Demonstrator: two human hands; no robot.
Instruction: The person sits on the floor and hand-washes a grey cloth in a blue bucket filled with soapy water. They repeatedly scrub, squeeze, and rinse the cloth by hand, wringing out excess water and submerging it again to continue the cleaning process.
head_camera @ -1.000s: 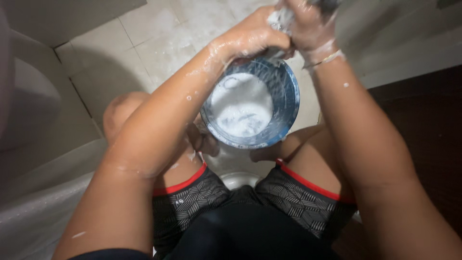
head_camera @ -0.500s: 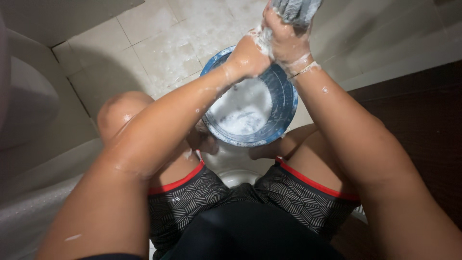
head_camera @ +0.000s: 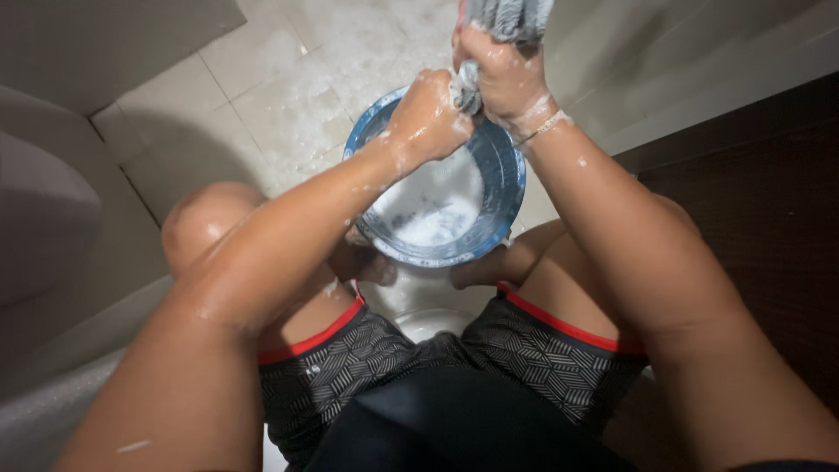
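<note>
Grey cloth (head_camera: pixel 507 17) sits at top centre of frame, gripped by both hands, directly above the far rim of the blue bucket (head_camera: pixel 511 179). Right hand (head_camera: pixel 502 74) is closed in a fist around the cloth's upper part; left hand (head_camera: pixel 428 114) is closed just below and left of it, clenching the lower twisted end where it shows between the two fists. Hands touch each other, both wet and soapy. Bucket stands on the tiled floor (head_camera: pixel 288 96) at centre frame, between the person's knees, holding white foamy water (head_camera: pixel 433 210). Counts: one cloth, one bucket, two hands, one thin bracelet (head_camera: pixel 546 125) on the right wrist, one pair of dark patterned shorts (head_camera: pixel 367 367) with red hems. Cloth's top is cut off by the frame edge, so its full length and shape can't be read; the part inside the fists is hidden. Near rim of the bucket is partly covered by the left forearm; bucket's base isn't visible. Water is opaque, can't tell what's under the foam. Pale curved surface (head_camera: pixel 44 218) at left edge is only partly in frame, can't identify it. Dark panel (head_camera: pixel 760 201) at right is also cut off.
</note>
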